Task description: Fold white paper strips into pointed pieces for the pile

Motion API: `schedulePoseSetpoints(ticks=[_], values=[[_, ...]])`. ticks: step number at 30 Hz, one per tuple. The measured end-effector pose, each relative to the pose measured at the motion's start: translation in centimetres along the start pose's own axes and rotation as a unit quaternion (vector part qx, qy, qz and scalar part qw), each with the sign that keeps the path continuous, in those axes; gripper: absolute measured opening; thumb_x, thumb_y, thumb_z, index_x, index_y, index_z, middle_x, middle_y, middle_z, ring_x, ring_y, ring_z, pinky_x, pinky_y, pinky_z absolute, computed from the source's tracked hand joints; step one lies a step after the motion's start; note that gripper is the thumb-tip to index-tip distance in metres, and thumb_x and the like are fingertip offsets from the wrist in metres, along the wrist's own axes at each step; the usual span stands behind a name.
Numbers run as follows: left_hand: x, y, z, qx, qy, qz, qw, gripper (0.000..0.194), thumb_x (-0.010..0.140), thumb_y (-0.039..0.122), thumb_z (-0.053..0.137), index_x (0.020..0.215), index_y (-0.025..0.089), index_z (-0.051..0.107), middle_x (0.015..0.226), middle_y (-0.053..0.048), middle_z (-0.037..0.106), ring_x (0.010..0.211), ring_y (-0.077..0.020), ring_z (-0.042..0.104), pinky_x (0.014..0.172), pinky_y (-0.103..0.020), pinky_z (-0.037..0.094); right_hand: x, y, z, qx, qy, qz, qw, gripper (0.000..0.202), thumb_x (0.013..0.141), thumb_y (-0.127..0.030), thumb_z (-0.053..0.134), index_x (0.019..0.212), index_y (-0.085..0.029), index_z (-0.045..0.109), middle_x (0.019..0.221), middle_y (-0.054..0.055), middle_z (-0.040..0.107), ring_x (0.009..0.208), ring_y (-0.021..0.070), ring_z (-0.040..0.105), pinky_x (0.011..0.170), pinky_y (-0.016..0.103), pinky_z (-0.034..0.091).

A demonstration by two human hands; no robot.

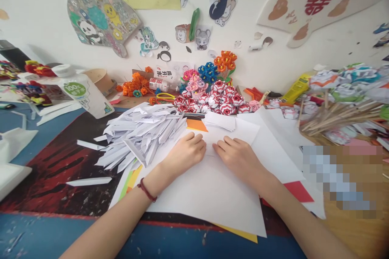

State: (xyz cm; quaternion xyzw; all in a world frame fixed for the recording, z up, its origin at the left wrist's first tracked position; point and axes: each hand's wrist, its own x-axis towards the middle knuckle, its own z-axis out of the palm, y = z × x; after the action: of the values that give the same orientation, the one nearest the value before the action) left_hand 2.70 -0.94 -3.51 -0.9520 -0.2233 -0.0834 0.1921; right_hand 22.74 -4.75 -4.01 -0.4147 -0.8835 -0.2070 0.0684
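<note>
My left hand [187, 149], with a dark red cord on its wrist, rests over large white paper sheets [209, 194], fingers curled in. Facing it across a small gap is my right hand [232, 151], its fingers also curled. Between them a thin edge of white paper shows faintly; how the fingertips grip it is hidden. Just beyond my hands lies a small stack of white paper pieces [220, 121], beside an orange sheet [197, 125]. Left of my left hand is a big heap of folded white paper strips [142, 129].
A white bottle [85, 91] stands tilted in view at the left. Red-and-white paper flowers [220, 97] line the back by the wall. Wooden sticks [337, 117] lie at the right. Loose folded strips [89, 181] lie on the dark mat [60, 162].
</note>
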Motion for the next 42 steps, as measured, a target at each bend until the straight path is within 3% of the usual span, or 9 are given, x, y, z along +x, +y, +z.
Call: schedulePoseSetpoints(ticks=[8, 14, 18, 22, 28, 33, 37, 42], values=[[-0.3, 0.0, -1.4, -0.045, -0.038, -0.026, 0.998, 0.010, 0.088, 0.010, 0.048, 0.087, 0.013, 0.058, 0.075, -0.007, 0.060, 0.080, -0.0220, 0.050, 0.070, -0.036, 0.032, -0.5, -0.2, -0.8, 0.058, -0.049, 0.091, 0.993, 0.032, 0.083, -0.004, 0.051, 0.107, -0.018, 0.067, 0.086, 0.005, 0.070, 0.079, 0.0196, 0.055, 0.062, 0.034, 0.030], [-0.4, -0.1, -1.8, -0.095, -0.045, -0.104, 0.989, 0.016, 0.080, 0.009, 0.049, 0.091, 0.014, 0.059, 0.068, -0.006, 0.060, 0.074, -0.0220, 0.054, 0.071, -0.038, 0.033, -0.4, -0.6, -1.0, 0.075, -0.065, 0.093, 0.991, 0.035, 0.080, -0.001, 0.048, 0.107, -0.015, 0.066, 0.088, 0.007, 0.068, 0.079, 0.0199, 0.057, 0.063, 0.033, 0.032], [0.0, 0.1, -0.9, -0.145, -0.008, -0.164, 0.976, 0.024, 0.087, 0.020, 0.048, 0.109, 0.016, 0.058, 0.074, -0.005, 0.063, 0.078, -0.0218, 0.057, 0.074, -0.037, 0.034, -0.2, -0.6, -0.7, 0.128, -0.034, 0.130, 0.983, 0.028, 0.087, -0.008, 0.047, 0.102, -0.019, 0.067, 0.087, 0.005, 0.067, 0.083, 0.0184, 0.059, 0.067, 0.030, 0.036], [0.6, -0.1, 0.9, -0.196, 0.028, -0.229, 0.953, 0.019, 0.092, 0.020, 0.046, 0.090, 0.020, 0.065, 0.079, -0.004, 0.066, 0.082, -0.0195, 0.058, 0.074, -0.034, 0.035, 0.2, -0.6, -0.1, 0.170, 0.000, 0.209, 0.963, 0.019, 0.092, -0.024, 0.049, 0.094, -0.024, 0.068, 0.085, 0.002, 0.065, 0.080, 0.0170, 0.060, 0.066, 0.028, 0.038], [0.8, -0.3, 1.4, -0.243, 0.042, -0.236, 0.940, 0.002, 0.082, 0.020, 0.062, 0.084, 0.019, 0.063, 0.086, -0.003, 0.065, 0.091, -0.0208, 0.053, 0.076, -0.034, 0.036, 0.6, -0.3, 0.6, 0.272, 0.026, 0.261, 0.926, 0.012, 0.085, -0.032, 0.061, 0.092, -0.025, 0.067, 0.089, 0.000, 0.065, 0.081, 0.0156, 0.061, 0.067, 0.027, 0.041], [0.7, 0.0, 0.7, -0.275, 0.039, -0.234, 0.932, 0.004, 0.083, 0.014, 0.057, 0.084, 0.017, 0.058, 0.086, -0.002, 0.064, 0.088, -0.0200, 0.053, 0.073, -0.033, 0.036, 0.8, 0.1, 0.5, 0.367, 0.035, 0.272, 0.889, 0.006, 0.080, -0.026, 0.065, 0.078, -0.021, 0.067, 0.081, 0.001, 0.065, 0.078, 0.0173, 0.059, 0.067, 0.028, 0.042], [0.7, 0.1, 0.2, -0.338, 0.040, -0.227, 0.913, 0.006, 0.086, 0.021, 0.055, 0.087, 0.020, 0.060, 0.085, -0.001, 0.066, 0.085, -0.0187, 0.054, 0.075, -0.033, 0.037, 0.9, 0.1, 0.3, 0.445, 0.041, 0.259, 0.856, 0.009, 0.081, -0.025, 0.062, 0.076, -0.020, 0.067, 0.074, 0.001, 0.067, 0.065, 0.0154, 0.057, 0.063, 0.028, 0.042], [0.8, 0.2, -0.4, -0.361, 0.045, -0.197, 0.911, 0.011, 0.087, 0.019, 0.052, 0.083, 0.020, 0.063, 0.079, 0.001, 0.066, 0.080, -0.0160, 0.053, 0.076, -0.030, 0.037, 1.2, -0.2, -0.3, 0.485, 0.043, 0.252, 0.837, 0.010, 0.078, -0.019, 0.062, 0.069, -0.019, 0.068, 0.069, 0.000, 0.067, 0.060, 0.0138, 0.053, 0.060, 0.027, 0.040]])
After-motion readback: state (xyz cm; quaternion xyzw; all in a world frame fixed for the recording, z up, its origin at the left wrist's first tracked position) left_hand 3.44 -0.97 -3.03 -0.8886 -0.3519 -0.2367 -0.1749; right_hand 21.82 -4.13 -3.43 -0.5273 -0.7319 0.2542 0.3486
